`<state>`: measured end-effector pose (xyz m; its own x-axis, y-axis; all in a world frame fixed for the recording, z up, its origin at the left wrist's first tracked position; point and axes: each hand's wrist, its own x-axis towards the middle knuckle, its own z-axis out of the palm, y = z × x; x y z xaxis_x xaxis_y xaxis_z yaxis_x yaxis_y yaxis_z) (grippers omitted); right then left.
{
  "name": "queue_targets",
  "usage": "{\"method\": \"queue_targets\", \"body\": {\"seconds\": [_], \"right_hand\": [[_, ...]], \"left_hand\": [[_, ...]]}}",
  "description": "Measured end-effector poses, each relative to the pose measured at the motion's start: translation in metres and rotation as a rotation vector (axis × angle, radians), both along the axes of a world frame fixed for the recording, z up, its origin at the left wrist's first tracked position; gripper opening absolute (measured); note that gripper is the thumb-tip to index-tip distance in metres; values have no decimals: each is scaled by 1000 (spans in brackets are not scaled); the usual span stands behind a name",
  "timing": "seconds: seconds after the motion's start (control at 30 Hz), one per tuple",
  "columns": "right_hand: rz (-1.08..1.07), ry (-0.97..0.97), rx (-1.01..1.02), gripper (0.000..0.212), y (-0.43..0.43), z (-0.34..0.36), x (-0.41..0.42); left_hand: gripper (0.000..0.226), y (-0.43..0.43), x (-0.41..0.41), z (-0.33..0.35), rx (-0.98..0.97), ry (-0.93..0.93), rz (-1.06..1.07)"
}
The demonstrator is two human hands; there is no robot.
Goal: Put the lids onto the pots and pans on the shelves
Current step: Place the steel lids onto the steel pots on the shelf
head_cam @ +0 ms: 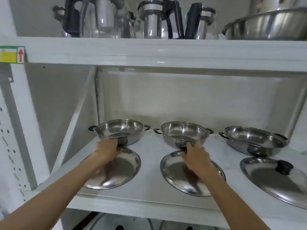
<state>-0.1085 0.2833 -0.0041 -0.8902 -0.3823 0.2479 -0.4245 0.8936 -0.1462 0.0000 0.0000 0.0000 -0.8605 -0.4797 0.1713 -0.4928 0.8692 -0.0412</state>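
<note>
Three open steel pans with black side handles stand in a row at the back of the white shelf: left pan, middle pan, right pan. A flat steel lid lies in front of each. My left hand is closed over the knob of the left lid. My right hand grips the knob of the middle lid. Both knobs are hidden by my fingers. The right lid lies untouched, its black knob showing.
The shelf above carries several glass jugs with black handles and a large steel basin. A yellow price tag is stuck at its left end. A perforated white upright stands to the left.
</note>
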Motion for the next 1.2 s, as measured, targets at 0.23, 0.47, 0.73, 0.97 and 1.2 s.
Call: {"method": "queue_targets", "body": {"seconds": [0.23,0.47,0.73,0.97,1.2], "right_hand": [[-62,17,-14,31,-6,-25,-14],[18,-33,-62,40,-10,9,-8],[80,212,-230,28,-18,105,-24],[20,264,-296,28,-39,97,-102],[-62,249,-273,30,-65,49,-159]], "left_hand": [[52,-24,-7,-29,2,-5,-22],[37,-9,-2,0,133,100,-205],[33,-14,-23,101,76,221,-226],[33,-50,-100,102,30,313,-150],[34,-78,-159,55,36,306,-97]]}}
